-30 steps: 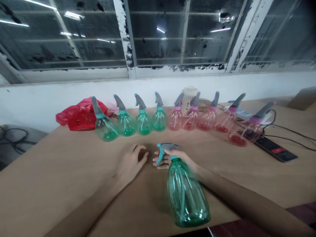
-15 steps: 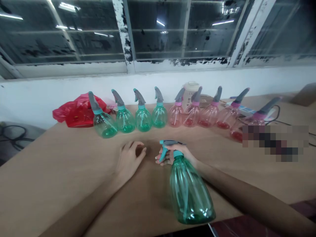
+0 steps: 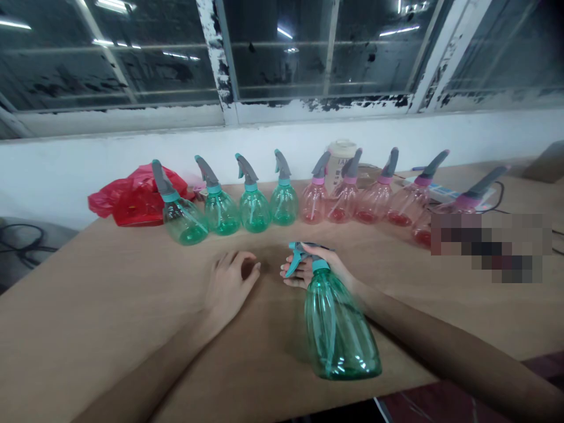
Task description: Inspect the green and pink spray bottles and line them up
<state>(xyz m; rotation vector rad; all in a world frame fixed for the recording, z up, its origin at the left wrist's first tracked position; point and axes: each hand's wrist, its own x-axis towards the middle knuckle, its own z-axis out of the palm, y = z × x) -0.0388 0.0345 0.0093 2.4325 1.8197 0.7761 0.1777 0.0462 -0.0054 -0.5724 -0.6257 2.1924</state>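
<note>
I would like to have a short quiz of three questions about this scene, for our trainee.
1. What colour is the spray bottle in the right hand: (a) pink, (b) green, (c) yellow?
2. True or false: the left hand is apart from that spray bottle.
3. How many green bottles stand in the row beyond the hands?

Key: 1. b; 2. true; 3. four.

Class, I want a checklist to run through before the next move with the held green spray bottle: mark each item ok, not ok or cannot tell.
1. Right grip on the green spray bottle near its top: ok.
2. Left grip holding nothing: ok.
3. Held bottle apart from the row of green bottles: ok.
4. Held bottle lifted off the table: cannot tell.
5. Rightmost pink bottle fully visible: not ok, partly pixelated.
</note>
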